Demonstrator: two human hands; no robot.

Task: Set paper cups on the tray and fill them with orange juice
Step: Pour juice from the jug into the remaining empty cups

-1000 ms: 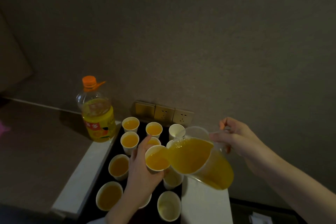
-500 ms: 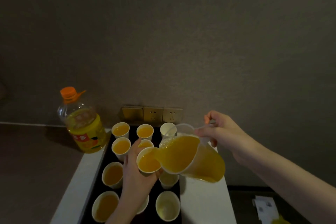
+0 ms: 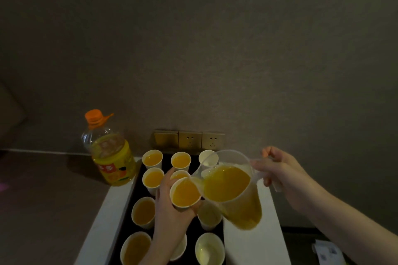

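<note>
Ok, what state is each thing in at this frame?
held paper cup: lifted, nearly full.
pitcher: tilted, pouring juice into that cup.
left hand: grips the cup.
right hand: grips the pitcher handle.
juice bottle: upright, capped, partly full.
near-right cup: empty, on the tray.
</note>
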